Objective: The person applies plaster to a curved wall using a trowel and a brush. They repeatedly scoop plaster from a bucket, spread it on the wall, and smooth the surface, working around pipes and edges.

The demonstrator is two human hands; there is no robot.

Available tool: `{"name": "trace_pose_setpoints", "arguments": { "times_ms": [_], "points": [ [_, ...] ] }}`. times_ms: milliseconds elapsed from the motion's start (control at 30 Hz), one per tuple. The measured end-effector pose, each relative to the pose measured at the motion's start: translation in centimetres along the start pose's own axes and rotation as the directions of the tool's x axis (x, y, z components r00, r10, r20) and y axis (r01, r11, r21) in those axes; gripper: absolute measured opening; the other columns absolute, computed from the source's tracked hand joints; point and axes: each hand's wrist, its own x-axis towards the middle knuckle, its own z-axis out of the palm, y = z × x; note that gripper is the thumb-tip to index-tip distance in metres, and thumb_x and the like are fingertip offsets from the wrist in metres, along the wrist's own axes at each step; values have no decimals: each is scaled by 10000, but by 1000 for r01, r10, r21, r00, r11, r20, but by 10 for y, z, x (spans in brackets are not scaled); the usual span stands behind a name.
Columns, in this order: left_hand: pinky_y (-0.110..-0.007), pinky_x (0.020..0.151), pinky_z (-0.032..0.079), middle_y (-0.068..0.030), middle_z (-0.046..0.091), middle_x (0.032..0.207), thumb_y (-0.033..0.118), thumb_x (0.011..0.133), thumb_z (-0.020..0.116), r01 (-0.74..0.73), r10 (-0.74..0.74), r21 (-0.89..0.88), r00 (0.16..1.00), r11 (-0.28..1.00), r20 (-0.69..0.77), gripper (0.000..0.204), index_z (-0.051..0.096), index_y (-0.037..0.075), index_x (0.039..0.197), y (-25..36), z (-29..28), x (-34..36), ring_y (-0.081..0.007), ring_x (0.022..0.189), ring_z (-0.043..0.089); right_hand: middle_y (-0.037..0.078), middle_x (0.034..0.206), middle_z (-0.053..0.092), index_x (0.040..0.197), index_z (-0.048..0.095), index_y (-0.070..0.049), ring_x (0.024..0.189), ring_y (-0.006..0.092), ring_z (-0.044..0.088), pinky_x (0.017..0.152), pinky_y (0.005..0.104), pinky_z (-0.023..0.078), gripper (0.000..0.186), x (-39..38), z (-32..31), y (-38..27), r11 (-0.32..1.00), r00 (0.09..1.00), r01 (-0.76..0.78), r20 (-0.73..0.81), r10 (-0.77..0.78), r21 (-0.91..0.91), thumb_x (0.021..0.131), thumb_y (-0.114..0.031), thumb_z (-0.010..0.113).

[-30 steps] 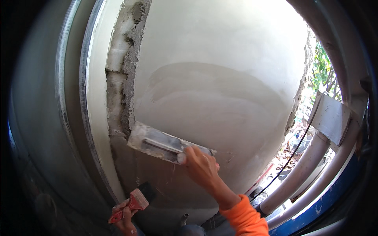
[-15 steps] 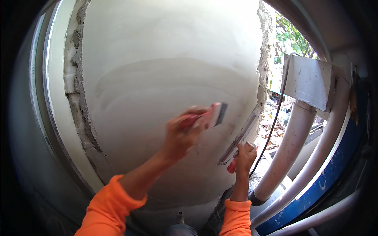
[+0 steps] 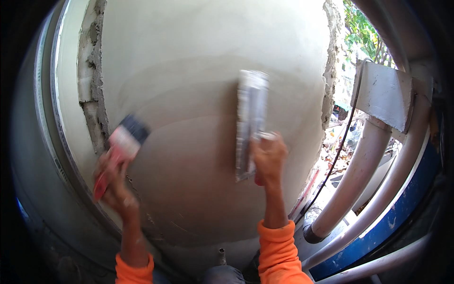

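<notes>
My left hand (image 3: 117,184) is closed round the red handle of a wide paintbrush (image 3: 126,139), its dark bristles tilted up and right near the wall's left edge. In my right hand (image 3: 270,156) is a plastering trowel (image 3: 252,118) with a long metal blade, held upright near or against the middle of the plastered wall (image 3: 189,142). A bit of the trowel's red handle shows below my fist. Damp, darker plaster covers the middle and lower wall, with a paler area above. Motion blurs both tools slightly.
Rough broken masonry (image 3: 92,71) runs down the wall's left side. At the right stand thick pipes (image 3: 354,175), a white box-like block (image 3: 385,94), a hanging black cable (image 3: 343,146) and a blue beam (image 3: 378,236). A short pipe stub (image 3: 222,256) sticks up at the bottom.
My left hand has swung left and down with the paintbrush. My right hand has moved left and up with the trowel, turning its blade from slanted to upright.
</notes>
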Motion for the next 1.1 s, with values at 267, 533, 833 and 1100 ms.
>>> {"name": "trace_pose_setpoints", "arguments": {
  "times_ms": [267,533,833,1100],
  "points": [
    [-406,916,602,-164,578,1340,223,1064,604,524,-501,103,845,845,-189,359,557,-32,1313,52,-189,-144,-281,1215,612,187,932,636,987,551,-34,804,420,696,645,501,571,226,-128,85,-103,949,741,311,636,-215,-42,892,-169,705],
    [-326,845,587,-58,623,1231,160,1022,643,715,-727,132,682,686,79,226,617,57,1222,62,-215,-177,-167,1084,642,164,850,696,1006,611,7,794,371,699,682,494,548,251,-91,-26,27,939,937,-344,-57,344,7,890,-169,747],
    [-345,802,608,-65,668,1193,225,968,730,811,-854,271,502,519,136,329,614,77,1238,54,-235,-197,-187,1069,675,73,732,619,987,591,-23,524,164,599,489,337,492,274,-23,-70,93,812,839,-488,-84,537,321,884,-152,809],
    [-341,838,598,-76,649,1207,247,986,717,876,-891,178,453,448,11,339,612,73,1257,54,-232,-185,-199,1073,669,190,875,640,1009,585,-29,777,432,668,671,511,547,180,-77,56,-47,985,930,157,348,-123,-72,936,-159,686]
  ]
}}
